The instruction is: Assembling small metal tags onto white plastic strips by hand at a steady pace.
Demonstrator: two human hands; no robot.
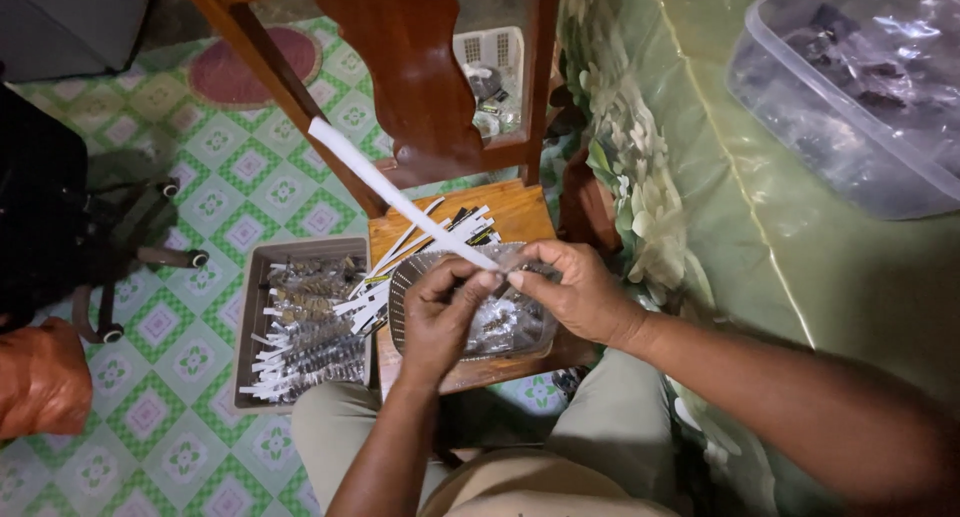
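A long white paper strip (395, 195) is pinched at its near end between the fingertips of the left hand (440, 312) and the right hand (572, 292), both closed on it, over a round wire basket (470, 307) of small wrapped pieces. The strip runs up and away from the grip toward the wooden chair (420, 87). More strips (420, 247) lie just behind the grip; a grey tray (305, 322) of finished pieces sits left of it. Judged: the pinch is best kept tight at the end and the strip taut, so it is rolled evenly without slipping or creasing.
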